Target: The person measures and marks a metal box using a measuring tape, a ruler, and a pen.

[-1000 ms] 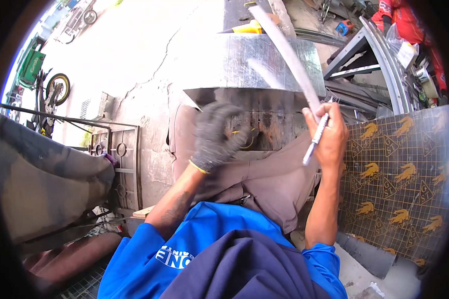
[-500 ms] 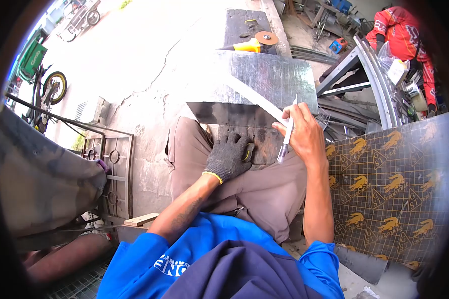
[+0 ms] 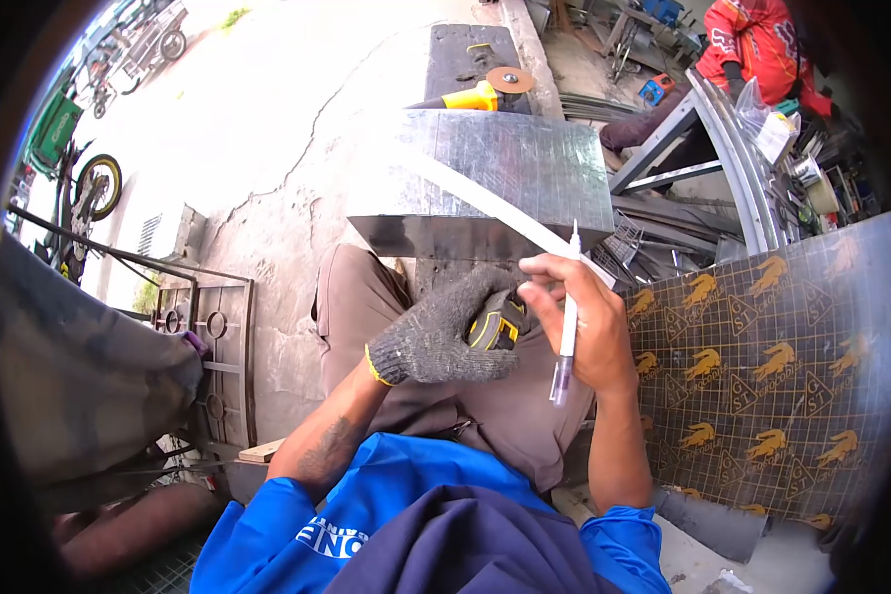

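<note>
In a dark knitted glove with a yellow cuff, my left hand (image 3: 431, 335) is wrapped round a yellow-and-black tape measure (image 3: 496, 327) above my lap. My bare right hand (image 3: 596, 322) holds a slim white pen (image 3: 568, 342), its thin tip up and its clear capped end down. The right fingertips are close beside the tape measure. Beyond both hands, a long white strip (image 3: 485, 201) lies slanting across a shiny sheet-metal surface (image 3: 525, 148). Its near end passes behind my right hand.
An angle grinder (image 3: 475, 96) with a brown disc lies past the metal surface. On the right stand a printed dark panel (image 3: 752, 366) and a grey metal frame (image 3: 733, 158). A person in red (image 3: 757, 49) is behind the frame. A metal grille (image 3: 230, 342) stands left.
My left hand has come up from my lap and turned, showing the tape measure in its grip. My right hand has moved lower, toward it, still with the pen.
</note>
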`<state>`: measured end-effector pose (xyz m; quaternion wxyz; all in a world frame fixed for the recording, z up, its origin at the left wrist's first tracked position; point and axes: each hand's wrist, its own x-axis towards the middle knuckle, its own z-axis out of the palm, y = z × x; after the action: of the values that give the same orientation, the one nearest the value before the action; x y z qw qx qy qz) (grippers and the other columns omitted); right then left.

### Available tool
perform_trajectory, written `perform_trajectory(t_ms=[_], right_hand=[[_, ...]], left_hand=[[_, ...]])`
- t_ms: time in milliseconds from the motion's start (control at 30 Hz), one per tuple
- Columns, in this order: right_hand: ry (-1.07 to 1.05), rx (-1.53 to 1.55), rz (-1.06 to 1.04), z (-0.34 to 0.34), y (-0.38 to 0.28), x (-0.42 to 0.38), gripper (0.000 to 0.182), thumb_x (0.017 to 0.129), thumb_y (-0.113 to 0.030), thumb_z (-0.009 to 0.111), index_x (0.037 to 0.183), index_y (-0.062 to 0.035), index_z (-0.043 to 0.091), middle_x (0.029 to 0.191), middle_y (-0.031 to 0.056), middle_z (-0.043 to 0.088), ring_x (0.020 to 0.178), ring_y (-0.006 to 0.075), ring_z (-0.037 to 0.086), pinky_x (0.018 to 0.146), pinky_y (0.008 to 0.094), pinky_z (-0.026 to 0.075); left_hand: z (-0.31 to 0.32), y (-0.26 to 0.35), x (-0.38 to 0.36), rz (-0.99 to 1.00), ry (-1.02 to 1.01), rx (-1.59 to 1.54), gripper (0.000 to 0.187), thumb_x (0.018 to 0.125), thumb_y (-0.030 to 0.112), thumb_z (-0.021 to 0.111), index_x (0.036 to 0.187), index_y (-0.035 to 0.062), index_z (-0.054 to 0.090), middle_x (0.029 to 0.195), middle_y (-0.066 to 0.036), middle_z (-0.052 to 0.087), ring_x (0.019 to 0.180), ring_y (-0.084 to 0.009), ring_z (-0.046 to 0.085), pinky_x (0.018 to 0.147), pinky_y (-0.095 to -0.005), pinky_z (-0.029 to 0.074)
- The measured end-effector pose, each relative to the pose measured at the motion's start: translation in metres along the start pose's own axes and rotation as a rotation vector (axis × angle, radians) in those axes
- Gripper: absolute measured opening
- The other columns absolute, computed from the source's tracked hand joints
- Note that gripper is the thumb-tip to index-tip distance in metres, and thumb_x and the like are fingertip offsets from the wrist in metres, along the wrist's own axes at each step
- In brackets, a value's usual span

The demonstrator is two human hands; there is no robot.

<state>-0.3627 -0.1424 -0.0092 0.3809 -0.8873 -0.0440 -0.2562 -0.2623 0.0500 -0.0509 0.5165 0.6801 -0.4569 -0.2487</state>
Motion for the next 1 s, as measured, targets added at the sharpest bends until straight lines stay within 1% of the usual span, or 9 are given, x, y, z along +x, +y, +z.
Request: perform_trajectory(t_ms=[33, 200, 267, 333, 467, 567, 700, 833, 1000], right_hand=[[-0.004, 0.14, 0.078, 0.0, -0.004, 0.003, 0.022, 0.092, -0.003, 0.076, 0.112, -0.0006, 0.067, 0.105, 0.0135, 0.076, 0.092, 0.0225, 0.075, 0.078, 0.0341, 0.06], [0.061, 0.461, 0.146, -0.023, -0.001, 0.051, 0.023, 0.096, -0.002, 0.073, 0.115, 0.0007, 0.062, 0.115, 0.0136, 0.073, 0.102, 0.0162, 0.071, 0.088, 0.0302, 0.06], [0.074, 0.487, 0.095, -0.029, 0.013, 0.079, 0.022, 0.096, -0.003, 0.073, 0.114, -0.0002, 0.061, 0.115, 0.0113, 0.071, 0.106, 0.0151, 0.069, 0.092, 0.0302, 0.058], [-0.005, 0.439, 0.002, -0.031, 0.045, 0.108, 0.024, 0.096, -0.003, 0.073, 0.116, -0.0016, 0.06, 0.114, 0.0091, 0.07, 0.109, 0.0145, 0.067, 0.094, 0.0306, 0.057], [-0.083, 0.603, 0.095, -0.022, 0.101, 0.143, 0.034, 0.094, -0.004, 0.074, 0.121, -0.0001, 0.054, 0.108, 0.0095, 0.069, 0.097, 0.0146, 0.067, 0.085, 0.0284, 0.058], [0.077, 0.64, 0.123, -0.014, 0.12, 0.158, 0.034, 0.095, -0.008, 0.074, 0.12, 0.0008, 0.053, 0.103, 0.0096, 0.069, 0.088, 0.0147, 0.069, 0.079, 0.0286, 0.059], [0.4, 0.503, 0.348, -0.033, 0.153, 0.174, 0.037, 0.095, -0.01, 0.072, 0.123, -0.002, 0.048, 0.097, 0.0077, 0.065, 0.075, 0.0159, 0.069, 0.071, 0.0294, 0.06], [0.454, 0.359, 0.554, -0.039, 0.219, 0.174, 0.037, 0.092, -0.015, 0.076, 0.118, -0.0024, 0.052, 0.097, 0.0082, 0.066, 0.075, 0.0147, 0.068, 0.063, 0.028, 0.058], [0.389, 0.072, 0.71, -0.025, 0.263, 0.159, 0.047, 0.085, -0.026, 0.083, 0.117, 0.002, 0.062, 0.103, 0.0151, 0.073, 0.091, 0.0242, 0.071, 0.086, 0.0363, 0.054]], left_hand=[[-0.006, 0.014, 0.007, 0.051, 0.058, 0.165, 0.073, 0.079, 0.036, 0.087, 0.134, 0.0023, 0.053, 0.116, -0.016, 0.064, 0.107, -0.0309, 0.063, 0.1, -0.0437, 0.048], [-0.059, 0.058, 0.07, 0.168, -0.052, 0.304, 0.078, 0.078, 0.043, 0.089, 0.134, 0.0004, 0.054, 0.138, -0.021, 0.063, 0.116, -0.0311, 0.067, 0.095, -0.0417, 0.053], [-0.074, 0.067, 0.1, 0.197, 0.061, 0.595, 0.082, 0.074, 0.057, 0.087, 0.125, -0.0008, 0.059, 0.104, -0.02, 0.072, 0.094, -0.0357, 0.072, 0.083, -0.0456, 0.055], [-0.081, 0.071, 0.125, 0.023, 0.053, 0.713, 0.071, 0.081, 0.049, 0.085, 0.127, 0.0015, 0.057, 0.115, -0.017, 0.067, 0.111, -0.027, 0.066, 0.092, -0.0393, 0.054], [-0.103, 0.038, 0.171, 0.177, 0.049, 0.759, 0.066, 0.084, 0.048, 0.083, 0.127, 0.0035, 0.06, 0.107, -0.016, 0.071, 0.101, -0.0237, 0.07, 0.086, -0.0394, 0.056], [-0.126, 0.031, 0.193, -0.059, 0.051, 0.627, 0.052, 0.094, 0.043, 0.073, 0.132, 0.0087, 0.065, 0.088, -0.013, 0.076, 0.078, -0.0192, 0.073, 0.075, -0.0371, 0.058], [-0.158, 0.018, 0.205, -0.115, -0.039, 0.856, 0.045, 0.101, 0.046, 0.055, 0.121, 0.0097, 0.073, 0.104, -0.015, 0.075, 0.095, -0.0292, 0.071, 0.09, -0.0417, 0.054], [-0.179, -0.012, 0.214, -0.211, -0.108, 0.863, 0.051, 0.094, 0.052, 0.058, 0.113, 0.0072, 0.075, 0.106, -0.017, 0.075, 0.091, -0.031, 0.069, 0.088, -0.0428, 0.051], [-0.177, -0.001, 0.204, -0.609, -0.202, 0.935, 0.071, 0.096, 0.068, 0.052, 0.112, 0.0029, 0.074, 0.098, -0.021, 0.074, 0.088, -0.0319, 0.07, 0.086, -0.043, 0.053]])
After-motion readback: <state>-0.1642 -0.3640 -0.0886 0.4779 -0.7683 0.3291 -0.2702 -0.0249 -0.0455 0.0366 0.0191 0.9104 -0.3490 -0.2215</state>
